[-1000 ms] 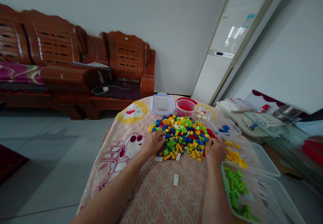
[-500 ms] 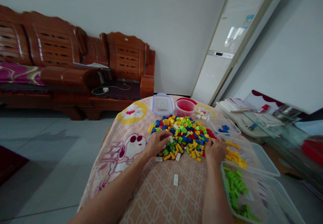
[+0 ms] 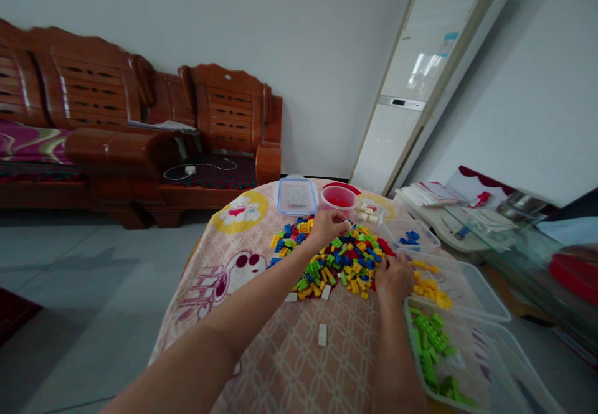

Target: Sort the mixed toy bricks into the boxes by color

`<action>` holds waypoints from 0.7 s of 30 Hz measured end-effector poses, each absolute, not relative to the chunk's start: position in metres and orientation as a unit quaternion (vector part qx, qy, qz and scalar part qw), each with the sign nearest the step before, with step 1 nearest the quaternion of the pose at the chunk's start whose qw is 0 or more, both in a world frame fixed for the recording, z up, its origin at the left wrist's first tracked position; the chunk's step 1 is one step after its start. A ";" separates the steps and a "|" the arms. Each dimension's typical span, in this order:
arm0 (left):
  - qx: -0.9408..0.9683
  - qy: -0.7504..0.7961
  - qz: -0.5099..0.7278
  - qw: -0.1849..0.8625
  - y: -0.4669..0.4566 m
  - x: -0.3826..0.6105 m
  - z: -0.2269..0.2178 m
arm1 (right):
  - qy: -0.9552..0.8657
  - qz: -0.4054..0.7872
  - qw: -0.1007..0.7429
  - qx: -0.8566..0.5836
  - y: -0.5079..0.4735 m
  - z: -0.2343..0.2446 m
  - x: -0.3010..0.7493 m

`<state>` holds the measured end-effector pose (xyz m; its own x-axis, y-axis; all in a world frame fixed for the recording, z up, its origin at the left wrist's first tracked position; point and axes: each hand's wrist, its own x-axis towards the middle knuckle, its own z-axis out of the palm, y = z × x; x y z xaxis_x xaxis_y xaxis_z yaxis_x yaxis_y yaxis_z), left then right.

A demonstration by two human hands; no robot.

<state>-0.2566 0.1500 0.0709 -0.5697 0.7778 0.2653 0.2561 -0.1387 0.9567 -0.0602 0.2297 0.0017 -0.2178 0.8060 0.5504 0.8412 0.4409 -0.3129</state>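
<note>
A heap of small coloured bricks [image 3: 339,258] lies on a table covered with a pink cartoon cloth [image 3: 243,264]. My left hand [image 3: 329,224] reaches across the heap to its far side, fingers pinched together near a small tub of white bricks [image 3: 369,213]; what it pinches is too small to make out. My right hand [image 3: 392,279] rests at the heap's right edge, fingers curled down among the bricks. Loose white bricks [image 3: 322,334] lie on the cloth nearer to me.
Clear tubs stand at the right: one with green bricks [image 3: 434,345], one with yellow bricks [image 3: 427,280], one with blue bricks [image 3: 411,238]. A red tub [image 3: 339,199] and a lidded box [image 3: 295,196] stand at the back. A wooden sofa [image 3: 140,134] is behind, a cluttered glass table [image 3: 514,239] to the right.
My left hand has left the near left edge of the heap and stretched over it to the far side by the white-brick tub. My right hand stays put.
</note>
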 end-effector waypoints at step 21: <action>0.491 0.753 0.415 0.140 0.043 -0.287 0.058 | -0.782 -0.034 0.343 -0.519 0.230 0.001 -0.059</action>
